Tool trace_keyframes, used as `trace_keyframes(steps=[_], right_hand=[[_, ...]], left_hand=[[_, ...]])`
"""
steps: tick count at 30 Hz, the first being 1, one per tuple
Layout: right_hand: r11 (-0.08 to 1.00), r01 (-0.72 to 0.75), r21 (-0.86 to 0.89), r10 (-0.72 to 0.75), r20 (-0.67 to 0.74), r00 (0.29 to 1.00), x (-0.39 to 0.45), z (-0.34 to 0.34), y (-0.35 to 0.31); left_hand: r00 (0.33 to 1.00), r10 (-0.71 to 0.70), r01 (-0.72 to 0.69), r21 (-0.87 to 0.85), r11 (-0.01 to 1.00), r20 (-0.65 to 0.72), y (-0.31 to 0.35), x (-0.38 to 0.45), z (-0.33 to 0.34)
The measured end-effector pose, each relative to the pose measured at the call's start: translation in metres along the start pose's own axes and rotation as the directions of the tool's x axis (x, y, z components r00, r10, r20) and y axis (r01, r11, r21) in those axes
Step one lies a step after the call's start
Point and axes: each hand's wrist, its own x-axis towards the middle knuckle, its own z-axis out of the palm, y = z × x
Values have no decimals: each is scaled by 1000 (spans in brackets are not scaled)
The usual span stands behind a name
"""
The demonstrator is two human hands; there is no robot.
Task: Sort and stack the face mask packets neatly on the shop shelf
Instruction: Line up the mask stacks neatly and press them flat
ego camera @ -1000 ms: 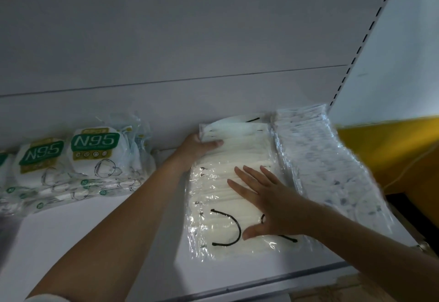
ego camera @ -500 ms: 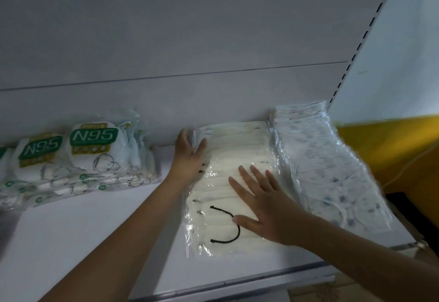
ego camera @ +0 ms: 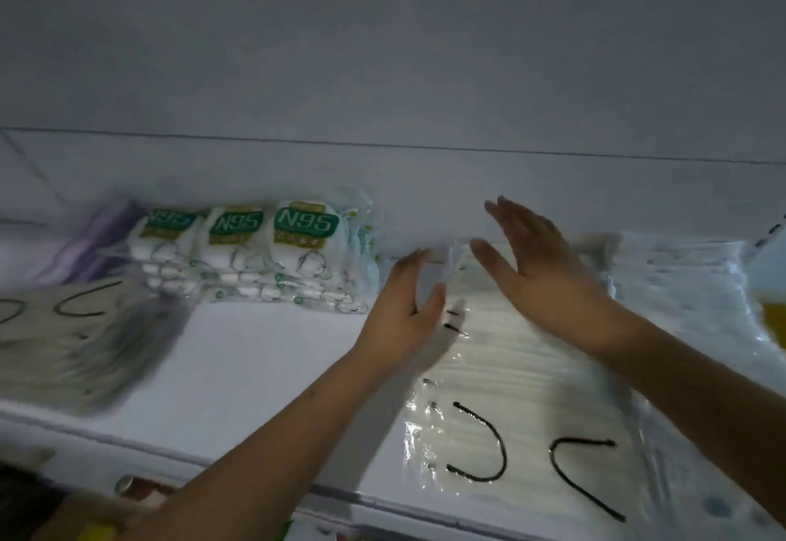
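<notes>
Overhead, mask packets point(ego camera: 519, 379) on shelf point(ego camera: 263, 362)

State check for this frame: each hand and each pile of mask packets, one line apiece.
left hand: open, against the cream stack's left edge
right hand: open, fingers straight, above the stack
cream mask stack: flat, squared
N95 packets: overlapping row
grey masks: blurred, fanned pile
</notes>
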Motion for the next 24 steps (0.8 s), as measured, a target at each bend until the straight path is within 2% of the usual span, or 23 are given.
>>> trace_keyframes(steps=[5, 8, 10, 12, 14, 16, 18, 19, 21, 24], right_hand=[[942, 285, 178, -269, -108, 957, 108, 21, -101], [882, 411, 230, -404, -78, 911, 139, 51, -178], [860, 440, 259, -451, -18, 892, 147, 69, -229], [857, 400, 326, -439, 54, 897, 149, 89, -275], [866, 321, 384, -401, 149, 904, 147, 112, -314], [900, 299, 317, -390, 282, 876, 141, 146, -344], [943, 291, 159, -332, 451, 829, 133, 184, -365], [966, 242, 90, -252, 523, 814, 130, 203, -371], [999, 33, 22, -40, 611, 790, 123, 231, -376], [961, -277, -12, 215, 663, 717, 115, 252, -380]], left_hand=[[993, -18, 14, -37, 999, -117, 16, -41, -44], [963, -66, 64, -19, 998, -261, 6, -70, -91], [909, -109, 111, -19, 994, -403, 0, -92, -133], [826, -116, 144, 7, 990, -552, -10, -113, -181], [712, -98, 185, 51, 981, -695, -24, -129, -232], [566, -96, 269, 73, 960, -818, -48, -142, -288], [430, -141, 380, 37, 924, -892, -79, -153, -346], [387, -210, 460, -9, 888, -898, -98, -155, -374], [351, -402, 597, -129, 792, -846, -130, -155, -424], [376, -720, 726, -298, 620, -583, -161, -139, -472]])
